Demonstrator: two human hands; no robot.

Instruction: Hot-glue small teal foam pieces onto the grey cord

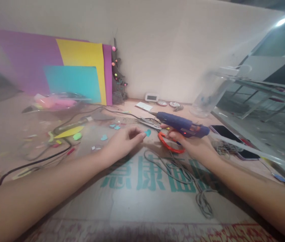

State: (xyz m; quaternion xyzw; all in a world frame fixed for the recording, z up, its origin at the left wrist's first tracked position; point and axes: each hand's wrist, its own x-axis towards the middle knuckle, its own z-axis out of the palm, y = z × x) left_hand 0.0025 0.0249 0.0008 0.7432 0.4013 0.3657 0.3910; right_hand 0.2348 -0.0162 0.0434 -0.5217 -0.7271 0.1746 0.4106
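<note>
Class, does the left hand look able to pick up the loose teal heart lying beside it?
Probably, yes: the heart lies uncovered near the left hand, though that hand pinches another teal piece.

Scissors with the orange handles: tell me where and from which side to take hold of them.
Best by the orange handles, probably from the near side: they lie toward the person, while the blades point away to the left. The right hand, holding the glue gun, overlaps the handles here; whether it touches them is unclear.
</note>
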